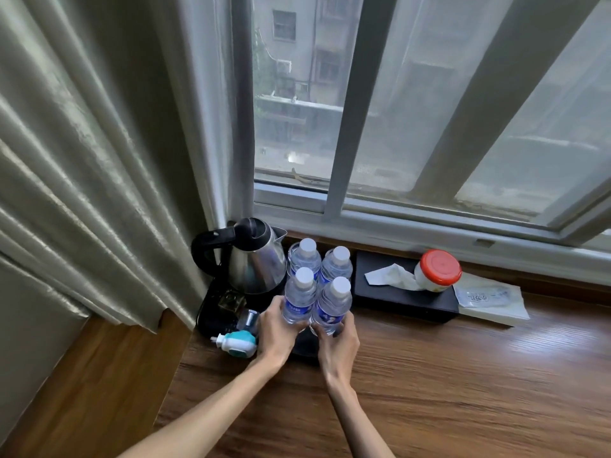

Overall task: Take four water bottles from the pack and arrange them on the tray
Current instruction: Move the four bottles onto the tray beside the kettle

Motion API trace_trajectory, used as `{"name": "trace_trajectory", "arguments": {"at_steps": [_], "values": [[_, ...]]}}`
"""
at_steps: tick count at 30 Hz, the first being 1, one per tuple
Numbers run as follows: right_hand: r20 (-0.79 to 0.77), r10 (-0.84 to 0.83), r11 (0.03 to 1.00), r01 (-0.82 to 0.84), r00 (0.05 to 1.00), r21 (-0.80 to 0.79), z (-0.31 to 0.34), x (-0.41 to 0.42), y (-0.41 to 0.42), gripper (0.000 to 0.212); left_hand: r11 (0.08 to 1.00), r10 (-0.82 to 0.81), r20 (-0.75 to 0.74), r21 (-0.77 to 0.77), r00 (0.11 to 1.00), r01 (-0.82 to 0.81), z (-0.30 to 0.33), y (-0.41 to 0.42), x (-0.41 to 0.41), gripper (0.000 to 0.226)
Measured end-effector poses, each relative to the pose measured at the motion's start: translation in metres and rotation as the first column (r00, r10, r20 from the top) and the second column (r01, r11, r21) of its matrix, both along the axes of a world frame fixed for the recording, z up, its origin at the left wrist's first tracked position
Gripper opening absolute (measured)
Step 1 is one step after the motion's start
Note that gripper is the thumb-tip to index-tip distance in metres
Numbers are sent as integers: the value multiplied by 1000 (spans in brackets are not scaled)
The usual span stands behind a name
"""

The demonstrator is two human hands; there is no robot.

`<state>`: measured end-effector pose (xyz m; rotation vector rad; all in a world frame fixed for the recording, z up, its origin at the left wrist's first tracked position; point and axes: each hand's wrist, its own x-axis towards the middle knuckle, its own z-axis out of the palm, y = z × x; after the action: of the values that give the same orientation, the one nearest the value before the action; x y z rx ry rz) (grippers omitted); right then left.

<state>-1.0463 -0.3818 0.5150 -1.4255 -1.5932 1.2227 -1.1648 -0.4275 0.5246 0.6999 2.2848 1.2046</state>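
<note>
Several clear water bottles with white caps and blue labels stand upright in a tight square on the black tray (pixel 305 348) beside the kettle. My left hand (pixel 276 328) grips the front left bottle (pixel 299 300) around its lower body. My right hand (pixel 339 340) grips the front right bottle (pixel 334 304) the same way. The back left bottle (pixel 305 256) and the back right bottle (pixel 335 264) stand free behind them. The two front bottles touch each other. No pack is in view.
A steel kettle (pixel 254 259) with a black handle stands on the tray's left part. A teal plug-in device (pixel 236 342) lies at the tray's front left. A black tissue box (pixel 401 297) with a red-lidded jar (pixel 436 271) sits right. Curtain hangs left, window sill behind.
</note>
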Motion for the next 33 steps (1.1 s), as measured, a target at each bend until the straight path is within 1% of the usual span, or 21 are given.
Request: {"name": "trace_trajectory", "arguments": {"at_steps": [4,10,16,20,23,26,27,30,33], "values": [[22,-2,1000,2,1000,15,1,-1,3,54,1000,-24,2,6,1000,24,3,1,1,51],[63,9,1000,-10,998,10,-5,0,4,53,999,-38,2,15,999,38,4,-3,1,53],[103,24,999,-29,994,45,-7,1,4,53,1000,-30,-27,9,999,30,2,-4,3,54],[131,53,997,-61,990,53,-5,4,5,55,997,-75,-54,12,996,76,2,-8,2,57],[136,92,995,-97,986,37,-8,6,11,57,991,-128,-16,32,992,129,7,-8,-1,66],[129,122,992,-122,984,-7,-4,8,12,61,986,-159,15,55,987,158,18,-10,-3,83],[120,127,992,-129,985,1,-4,9,14,66,984,-160,9,78,987,159,19,-12,-6,87],[95,141,990,-141,986,2,14,13,13,82,984,-164,-19,73,986,165,33,-18,-11,99],[56,176,983,-178,983,47,39,17,15,90,978,-172,-89,103,981,180,49,-21,-16,103]]}}
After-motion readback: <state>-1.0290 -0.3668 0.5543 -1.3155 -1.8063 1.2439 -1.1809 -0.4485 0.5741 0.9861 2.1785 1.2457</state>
